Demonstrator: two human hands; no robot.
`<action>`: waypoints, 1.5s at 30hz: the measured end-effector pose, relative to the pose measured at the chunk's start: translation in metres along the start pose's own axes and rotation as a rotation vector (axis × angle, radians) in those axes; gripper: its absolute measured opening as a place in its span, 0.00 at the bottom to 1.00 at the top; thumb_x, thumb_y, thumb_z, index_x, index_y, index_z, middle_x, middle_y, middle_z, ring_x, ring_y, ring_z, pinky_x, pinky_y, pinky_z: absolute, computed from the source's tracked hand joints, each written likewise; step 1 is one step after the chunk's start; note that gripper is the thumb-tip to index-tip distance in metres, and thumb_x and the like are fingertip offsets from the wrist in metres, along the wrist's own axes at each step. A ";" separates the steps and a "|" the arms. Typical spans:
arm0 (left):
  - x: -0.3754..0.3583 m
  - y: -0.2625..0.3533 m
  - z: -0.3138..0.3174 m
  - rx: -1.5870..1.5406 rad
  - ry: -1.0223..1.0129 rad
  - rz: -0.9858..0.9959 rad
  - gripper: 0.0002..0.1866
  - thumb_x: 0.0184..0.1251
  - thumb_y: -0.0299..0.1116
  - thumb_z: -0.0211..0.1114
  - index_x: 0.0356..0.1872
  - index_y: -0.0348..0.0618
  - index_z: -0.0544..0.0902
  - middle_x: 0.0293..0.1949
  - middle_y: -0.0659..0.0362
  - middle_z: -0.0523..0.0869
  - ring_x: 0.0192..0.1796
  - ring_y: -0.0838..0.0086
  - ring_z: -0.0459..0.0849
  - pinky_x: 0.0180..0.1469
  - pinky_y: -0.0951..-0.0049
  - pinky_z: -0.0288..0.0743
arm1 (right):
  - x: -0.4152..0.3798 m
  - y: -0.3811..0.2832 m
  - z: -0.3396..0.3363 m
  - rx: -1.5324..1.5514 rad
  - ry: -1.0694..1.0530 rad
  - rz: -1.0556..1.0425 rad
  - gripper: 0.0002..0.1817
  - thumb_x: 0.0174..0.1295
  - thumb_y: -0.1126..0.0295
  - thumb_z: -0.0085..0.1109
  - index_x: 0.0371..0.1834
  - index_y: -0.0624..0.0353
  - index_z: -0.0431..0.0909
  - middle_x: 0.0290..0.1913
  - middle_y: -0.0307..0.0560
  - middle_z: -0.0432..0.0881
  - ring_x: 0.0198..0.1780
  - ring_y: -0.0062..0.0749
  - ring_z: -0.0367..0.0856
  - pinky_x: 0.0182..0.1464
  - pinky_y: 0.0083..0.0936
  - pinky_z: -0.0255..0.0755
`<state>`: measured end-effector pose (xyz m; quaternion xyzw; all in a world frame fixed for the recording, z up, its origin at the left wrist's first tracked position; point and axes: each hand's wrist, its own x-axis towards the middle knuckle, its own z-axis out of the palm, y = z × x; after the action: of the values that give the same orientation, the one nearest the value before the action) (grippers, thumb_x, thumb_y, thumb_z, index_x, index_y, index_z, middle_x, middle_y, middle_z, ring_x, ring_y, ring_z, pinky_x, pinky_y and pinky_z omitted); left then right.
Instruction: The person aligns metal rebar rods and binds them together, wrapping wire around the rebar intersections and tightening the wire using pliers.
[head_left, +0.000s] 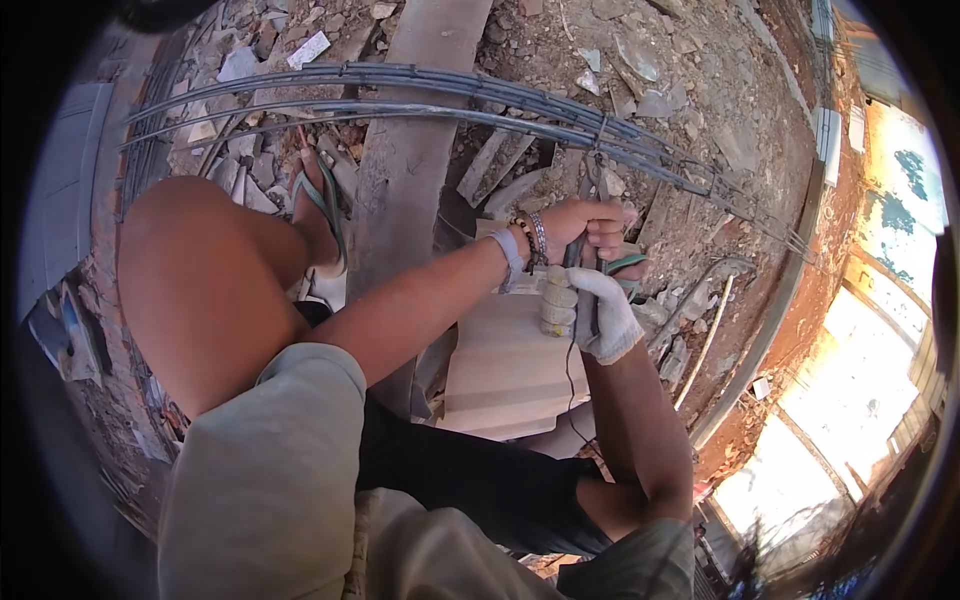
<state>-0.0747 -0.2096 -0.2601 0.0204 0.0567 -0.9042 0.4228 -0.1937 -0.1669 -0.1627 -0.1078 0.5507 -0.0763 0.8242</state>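
Both my hands are on a dark pair of pincers [587,285], whose head meets a bundle of steel rods [520,95]. My left hand [590,222], bare and with bracelets and a band at the wrist, is closed around the upper part of the handles, near the head. Lower down, my right hand [598,310], in a whitish knitted glove, wraps the handle ends. A thin dark wire [572,375] hangs below the gloved fingers. Around the rods by the pincers' head is a small wire loop [602,130]. The jaws are partly hidden.
A long wooden plank [395,180] runs under the rods. Broken tile and rubble [660,70] cover the ground. Beneath my arms lies a pale board [510,370]. A thin stick [705,340] and a long edging [760,370] are at right. My sandalled foot [320,210] stands left of the plank.
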 end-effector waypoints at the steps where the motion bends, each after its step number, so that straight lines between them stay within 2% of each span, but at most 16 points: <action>1: 0.000 -0.001 0.004 -0.041 0.013 -0.004 0.16 0.74 0.35 0.58 0.24 0.50 0.68 0.17 0.72 0.59 0.20 0.81 0.63 0.34 0.76 0.69 | -0.003 -0.003 0.001 -0.022 0.020 0.010 0.11 0.65 0.58 0.54 0.36 0.54 0.73 0.25 0.35 0.69 0.24 0.28 0.68 0.28 0.26 0.64; 2: -0.001 -0.002 0.008 -0.084 0.026 -0.006 0.16 0.75 0.37 0.57 0.24 0.50 0.68 0.17 0.71 0.59 0.20 0.80 0.64 0.35 0.76 0.71 | -0.006 -0.004 0.000 -0.045 0.040 0.022 0.10 0.65 0.59 0.55 0.35 0.54 0.74 0.24 0.35 0.69 0.23 0.29 0.68 0.27 0.26 0.64; 6: -0.021 0.015 0.036 0.521 0.390 -0.121 0.20 0.65 0.51 0.67 0.24 0.46 0.75 0.19 0.62 0.78 0.22 0.70 0.84 0.28 0.70 0.80 | -0.002 0.004 0.022 -0.031 0.207 -0.023 0.08 0.64 0.61 0.61 0.36 0.52 0.77 0.26 0.37 0.75 0.22 0.28 0.74 0.24 0.27 0.69; 7: -0.019 0.006 0.026 0.531 0.431 0.009 0.21 0.59 0.50 0.71 0.26 0.43 0.76 0.21 0.56 0.82 0.23 0.65 0.87 0.23 0.65 0.80 | 0.002 0.008 0.027 -0.044 0.272 -0.050 0.08 0.63 0.61 0.63 0.36 0.52 0.77 0.27 0.37 0.77 0.22 0.27 0.75 0.23 0.26 0.70; 13: -0.011 0.011 -0.014 0.545 0.300 0.043 0.15 0.55 0.41 0.69 0.21 0.42 0.78 0.18 0.57 0.82 0.20 0.68 0.84 0.28 0.67 0.81 | 0.036 0.032 0.038 -0.221 0.519 -0.257 0.15 0.65 0.52 0.64 0.38 0.51 0.78 0.24 0.34 0.75 0.21 0.21 0.74 0.21 0.24 0.69; 19: -0.015 0.019 -0.032 0.542 0.292 0.039 0.17 0.62 0.42 0.68 0.20 0.46 0.74 0.17 0.59 0.77 0.22 0.70 0.82 0.33 0.67 0.80 | 0.045 0.028 0.022 -0.197 0.245 -0.150 0.16 0.68 0.52 0.61 0.34 0.53 0.74 0.25 0.36 0.76 0.22 0.24 0.74 0.26 0.24 0.71; 22: -0.019 0.011 -0.023 0.886 0.386 -0.085 0.25 0.60 0.58 0.66 0.25 0.42 0.80 0.22 0.57 0.80 0.29 0.68 0.86 0.36 0.67 0.82 | 0.027 0.038 0.008 -0.160 0.194 -0.116 0.16 0.70 0.53 0.58 0.35 0.53 0.73 0.25 0.36 0.76 0.23 0.25 0.76 0.28 0.26 0.73; 23: -0.018 0.023 -0.019 1.346 0.512 -0.243 0.39 0.54 0.72 0.61 0.31 0.37 0.83 0.27 0.53 0.84 0.35 0.63 0.87 0.40 0.68 0.82 | 0.022 0.038 0.002 -0.162 0.195 -0.098 0.16 0.71 0.53 0.57 0.35 0.53 0.73 0.25 0.36 0.76 0.24 0.25 0.76 0.28 0.26 0.74; 26: -0.030 0.060 0.047 2.108 0.543 -0.547 0.45 0.54 0.78 0.54 0.42 0.38 0.87 0.35 0.49 0.88 0.42 0.61 0.89 0.43 0.69 0.82 | 0.008 0.038 -0.006 -0.357 0.353 -0.109 0.16 0.72 0.53 0.53 0.35 0.55 0.72 0.25 0.38 0.76 0.24 0.25 0.77 0.26 0.26 0.73; 27: -0.031 0.069 0.050 2.298 0.670 -0.209 0.47 0.49 0.77 0.60 0.47 0.35 0.81 0.32 0.47 0.85 0.40 0.56 0.86 0.43 0.59 0.80 | 0.007 0.041 -0.010 -0.457 0.363 -0.122 0.16 0.73 0.54 0.52 0.35 0.56 0.73 0.25 0.38 0.77 0.23 0.25 0.77 0.26 0.25 0.73; 29: -0.033 0.097 0.077 2.351 0.806 0.648 0.44 0.50 0.71 0.66 0.53 0.37 0.79 0.36 0.47 0.84 0.48 0.55 0.83 0.48 0.55 0.78 | 0.007 0.050 -0.007 -0.528 0.316 -0.149 0.16 0.73 0.55 0.51 0.35 0.57 0.74 0.25 0.37 0.77 0.23 0.25 0.77 0.26 0.25 0.73; 31: -0.057 0.145 0.094 2.784 0.955 1.158 0.39 0.50 0.64 0.71 0.53 0.39 0.80 0.44 0.48 0.83 0.55 0.54 0.78 0.55 0.55 0.74 | 0.003 0.048 0.012 -0.669 0.234 -0.142 0.20 0.72 0.53 0.51 0.38 0.61 0.77 0.25 0.40 0.77 0.24 0.26 0.77 0.27 0.29 0.73; 33: -0.070 0.182 0.064 2.751 1.130 0.209 0.39 0.48 0.62 0.74 0.55 0.42 0.78 0.55 0.49 0.78 0.62 0.54 0.72 0.61 0.54 0.69 | 0.000 0.054 0.033 -0.984 0.208 -0.175 0.21 0.71 0.52 0.51 0.40 0.62 0.78 0.26 0.44 0.79 0.26 0.31 0.79 0.31 0.33 0.74; 36: -0.085 0.202 0.044 2.832 0.874 -0.192 0.43 0.49 0.67 0.70 0.57 0.42 0.76 0.57 0.52 0.76 0.61 0.55 0.72 0.61 0.52 0.67 | 0.002 0.063 0.062 -1.329 0.149 -0.327 0.21 0.69 0.52 0.52 0.46 0.61 0.78 0.32 0.52 0.83 0.34 0.44 0.83 0.40 0.39 0.74; 42: -0.090 0.203 0.007 2.956 0.835 0.819 0.47 0.53 0.76 0.59 0.58 0.42 0.77 0.57 0.49 0.79 0.65 0.54 0.72 0.65 0.51 0.63 | 0.010 0.091 0.101 -1.394 0.073 -0.317 0.20 0.68 0.55 0.53 0.56 0.55 0.77 0.47 0.61 0.83 0.52 0.58 0.80 0.51 0.46 0.73; 45: -0.086 0.235 -0.001 2.783 0.969 0.126 0.52 0.48 0.80 0.57 0.58 0.40 0.77 0.55 0.47 0.79 0.64 0.54 0.72 0.65 0.49 0.62 | 0.017 0.101 0.112 -1.484 0.201 -0.441 0.18 0.66 0.57 0.56 0.54 0.55 0.77 0.45 0.59 0.82 0.49 0.57 0.81 0.51 0.46 0.73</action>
<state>0.1613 -0.2934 -0.2737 0.6970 -0.7065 -0.1153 0.0412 -0.0826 -0.0627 -0.1632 -0.7305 0.4955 0.1404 0.4485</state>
